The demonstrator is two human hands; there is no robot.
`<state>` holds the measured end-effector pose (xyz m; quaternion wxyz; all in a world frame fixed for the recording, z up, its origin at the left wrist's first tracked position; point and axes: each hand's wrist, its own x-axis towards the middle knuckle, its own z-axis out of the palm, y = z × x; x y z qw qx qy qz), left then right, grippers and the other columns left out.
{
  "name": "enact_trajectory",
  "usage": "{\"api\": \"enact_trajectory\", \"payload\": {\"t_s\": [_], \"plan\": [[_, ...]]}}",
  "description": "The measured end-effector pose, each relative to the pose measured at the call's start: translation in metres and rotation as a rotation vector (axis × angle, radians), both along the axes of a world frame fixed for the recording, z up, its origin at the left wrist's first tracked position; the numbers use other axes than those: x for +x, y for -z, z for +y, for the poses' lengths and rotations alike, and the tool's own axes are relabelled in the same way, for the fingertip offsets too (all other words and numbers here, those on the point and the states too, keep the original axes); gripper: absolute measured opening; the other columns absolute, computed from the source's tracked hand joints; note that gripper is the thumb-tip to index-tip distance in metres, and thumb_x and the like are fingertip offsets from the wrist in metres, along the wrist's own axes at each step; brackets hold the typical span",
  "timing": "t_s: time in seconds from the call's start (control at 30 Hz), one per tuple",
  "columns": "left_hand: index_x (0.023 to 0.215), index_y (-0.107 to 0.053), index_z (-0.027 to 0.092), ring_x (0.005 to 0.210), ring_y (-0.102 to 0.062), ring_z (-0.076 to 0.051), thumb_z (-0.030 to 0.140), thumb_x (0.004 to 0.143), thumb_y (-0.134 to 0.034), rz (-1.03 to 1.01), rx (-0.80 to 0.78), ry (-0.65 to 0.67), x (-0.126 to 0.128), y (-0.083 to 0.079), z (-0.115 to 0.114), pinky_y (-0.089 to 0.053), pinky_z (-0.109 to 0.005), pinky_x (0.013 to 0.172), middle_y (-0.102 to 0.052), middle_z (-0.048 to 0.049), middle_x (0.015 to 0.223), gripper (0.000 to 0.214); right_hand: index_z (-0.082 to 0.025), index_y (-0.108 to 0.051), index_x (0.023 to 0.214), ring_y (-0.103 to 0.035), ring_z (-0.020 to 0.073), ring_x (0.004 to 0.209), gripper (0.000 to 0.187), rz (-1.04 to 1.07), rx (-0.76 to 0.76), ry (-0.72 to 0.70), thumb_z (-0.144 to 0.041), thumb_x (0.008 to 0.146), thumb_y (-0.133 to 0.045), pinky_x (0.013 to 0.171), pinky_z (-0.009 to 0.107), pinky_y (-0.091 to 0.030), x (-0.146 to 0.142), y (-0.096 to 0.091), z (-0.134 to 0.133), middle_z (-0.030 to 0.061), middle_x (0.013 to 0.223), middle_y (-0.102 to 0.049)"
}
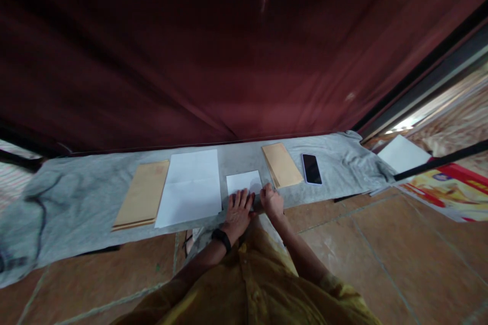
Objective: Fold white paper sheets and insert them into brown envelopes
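Brown paper stack (142, 194) on the left of the bench (84, 190), big white sheet (190, 187) next, then the left hand (237, 219), palm down, fingers a bit apart, right on top of the small white paper (244, 181). Paper pokes out ahead of them; near end's hidden, so can't call its long axis. Right hand (273, 204) sits curled by its right edge, can't tell if it's pinching anything. Left's nearer, basically covering it. Phone (311, 168) further right.
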<state>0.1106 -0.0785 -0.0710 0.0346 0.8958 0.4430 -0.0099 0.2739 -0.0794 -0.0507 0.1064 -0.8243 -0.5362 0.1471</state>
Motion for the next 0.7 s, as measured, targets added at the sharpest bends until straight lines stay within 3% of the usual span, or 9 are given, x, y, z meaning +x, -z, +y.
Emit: {"api": "enact_trajectory", "payload": {"t_s": [0.13, 0.23, 0.5, 0.7], "plan": [[0.155, -0.040, 0.020, 0.152, -0.025, -0.037, 0.043, 0.098, -0.045, -0.012, 0.001, 0.022, -0.001, 0.003, 0.000, -0.023, -0.060, 0.119, -0.032, -0.0139, 0.164, 0.062, -0.016, -0.063, 0.125, -0.065, 0.0242, 0.113, 0.034, 0.035, 0.300, -0.318, -0.028, 0.105, -0.039, 0.097, 0.036, -0.051, -0.010, 0.011, -0.010, 0.0138, 0.121, -0.070], [0.150, -0.046, 0.015, 0.153, -0.023, -0.035, 0.032, 0.097, -0.045, -0.007, -0.011, 0.033, -0.003, 0.005, 0.000, -0.021, -0.059, 0.121, -0.033, -0.0150, 0.163, 0.056, -0.015, -0.059, 0.136, -0.055, 0.0239, 0.131, 0.040, 0.082, 0.416, -0.513, -0.030, 0.106, -0.037, 0.111, 0.040, -0.043, -0.017, 0.021, -0.016, 0.0138, 0.138, -0.062], [0.154, -0.037, 0.010, 0.154, -0.022, -0.029, 0.036, 0.095, -0.047, -0.088, 0.052, 0.026, -0.014, 0.011, -0.004, -0.020, -0.052, 0.124, -0.031, -0.0160, 0.164, 0.066, -0.014, -0.043, 0.152, -0.038, 0.0243, 0.147, 0.050, -0.006, 0.384, -0.557, -0.036, 0.107, -0.037, 0.120, 0.046, -0.032, -0.002, 0.038, -0.028, 0.0133, 0.156, -0.046], [0.154, -0.033, 0.004, 0.153, -0.024, -0.032, 0.043, 0.096, -0.048, -0.111, 0.071, 0.018, -0.029, 0.004, -0.005, -0.023, -0.052, 0.124, -0.030, -0.0215, 0.163, 0.071, -0.014, -0.036, 0.156, -0.036, 0.0247, 0.149, 0.053, -0.052, 0.381, -0.555, -0.037, 0.107, -0.035, 0.121, 0.048, -0.031, 0.014, 0.042, -0.035, 0.0137, 0.158, -0.043]]}}
